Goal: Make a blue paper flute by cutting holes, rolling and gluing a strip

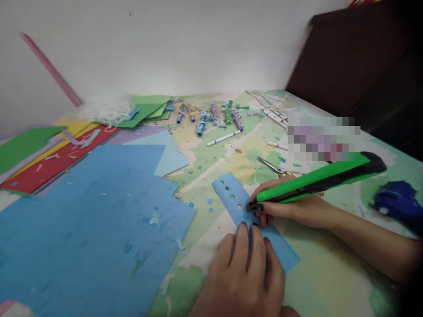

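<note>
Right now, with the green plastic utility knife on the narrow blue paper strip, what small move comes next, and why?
Probably trace a small circle with the green utility knife: the right hand holds its tip on the blue paper strip, in line with the holes, and the left hand pins it.

The table (211, 167) is viewed closely from head height, looking forward and down toward its far edge against the wall (165, 44).

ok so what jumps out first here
The bright green cutter in the right hand, mid-right, its tip down on a blue paper strip punched with holes. The left hand presses that strip flat at bottom centre. A big blue sheet fills the left foreground.
</note>
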`<state>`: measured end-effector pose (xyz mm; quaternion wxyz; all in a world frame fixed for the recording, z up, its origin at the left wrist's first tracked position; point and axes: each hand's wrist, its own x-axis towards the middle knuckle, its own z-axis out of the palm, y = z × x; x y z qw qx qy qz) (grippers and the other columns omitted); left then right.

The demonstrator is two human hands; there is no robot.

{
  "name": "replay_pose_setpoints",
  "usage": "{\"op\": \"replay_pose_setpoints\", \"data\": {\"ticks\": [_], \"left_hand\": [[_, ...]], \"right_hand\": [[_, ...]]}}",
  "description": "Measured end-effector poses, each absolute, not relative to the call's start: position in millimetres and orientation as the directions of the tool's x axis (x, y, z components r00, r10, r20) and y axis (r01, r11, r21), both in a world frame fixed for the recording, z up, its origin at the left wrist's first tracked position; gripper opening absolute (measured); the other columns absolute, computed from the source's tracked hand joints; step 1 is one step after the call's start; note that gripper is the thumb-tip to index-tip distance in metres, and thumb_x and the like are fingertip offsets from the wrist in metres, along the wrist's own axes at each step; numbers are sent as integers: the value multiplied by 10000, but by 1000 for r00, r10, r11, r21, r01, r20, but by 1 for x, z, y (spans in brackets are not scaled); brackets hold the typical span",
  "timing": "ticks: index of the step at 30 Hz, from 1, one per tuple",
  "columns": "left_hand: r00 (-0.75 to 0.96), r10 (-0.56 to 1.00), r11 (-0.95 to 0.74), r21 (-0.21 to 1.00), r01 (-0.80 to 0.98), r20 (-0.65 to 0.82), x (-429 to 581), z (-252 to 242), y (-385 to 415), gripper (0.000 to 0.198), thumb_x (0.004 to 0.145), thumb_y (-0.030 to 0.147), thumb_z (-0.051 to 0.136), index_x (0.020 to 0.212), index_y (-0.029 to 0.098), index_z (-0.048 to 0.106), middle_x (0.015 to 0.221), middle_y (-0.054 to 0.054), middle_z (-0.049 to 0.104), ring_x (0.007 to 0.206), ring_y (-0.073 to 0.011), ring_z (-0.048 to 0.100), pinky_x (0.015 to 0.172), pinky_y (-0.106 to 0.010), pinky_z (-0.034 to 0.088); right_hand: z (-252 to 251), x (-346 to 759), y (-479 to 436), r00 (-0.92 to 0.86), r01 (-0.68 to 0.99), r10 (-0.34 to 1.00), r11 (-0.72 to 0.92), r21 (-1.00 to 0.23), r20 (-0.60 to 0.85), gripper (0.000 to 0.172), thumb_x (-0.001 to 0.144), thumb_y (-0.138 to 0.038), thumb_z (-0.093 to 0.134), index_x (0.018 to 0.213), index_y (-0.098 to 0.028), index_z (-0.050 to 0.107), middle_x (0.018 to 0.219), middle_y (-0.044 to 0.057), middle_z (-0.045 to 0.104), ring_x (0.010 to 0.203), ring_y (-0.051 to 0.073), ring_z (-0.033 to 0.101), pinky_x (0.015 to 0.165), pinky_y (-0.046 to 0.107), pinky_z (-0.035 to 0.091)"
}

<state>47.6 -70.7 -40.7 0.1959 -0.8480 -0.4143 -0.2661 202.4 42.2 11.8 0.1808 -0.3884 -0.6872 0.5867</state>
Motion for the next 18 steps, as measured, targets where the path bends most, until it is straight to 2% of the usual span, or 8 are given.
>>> {"op": "replay_pose_setpoints", "data": {"ticks": [5,10,18], "left_hand": [[446,598,-527,-92,845,666,51,-50,-71,341,794,441,511,945,155,621,1034,-117,645,1002,-315,561,809,-417,410],[436,572,-539,-82,838,695,52,-53,-69,327,823,431,471,915,153,618,1009,-114,648,1006,-320,560,812,-427,413],[540,672,-567,-117,815,507,44,-37,-71,256,786,284,559,1018,178,582,1110,-87,618,1076,-323,528,854,-424,405]], "right_hand": [[14,200,43,-642,403,720,25,-915,-263,166,748,-215,573,870,-167,674,661,15,671,626,146,642,587,221,537],[14,199,43,-640,411,721,31,-911,-264,181,742,-178,555,874,-182,677,646,-5,670,597,124,635,554,192,526],[14,199,42,-638,453,731,101,-886,-243,182,738,-168,538,854,-186,678,643,-12,675,603,123,640,564,187,522]]}}
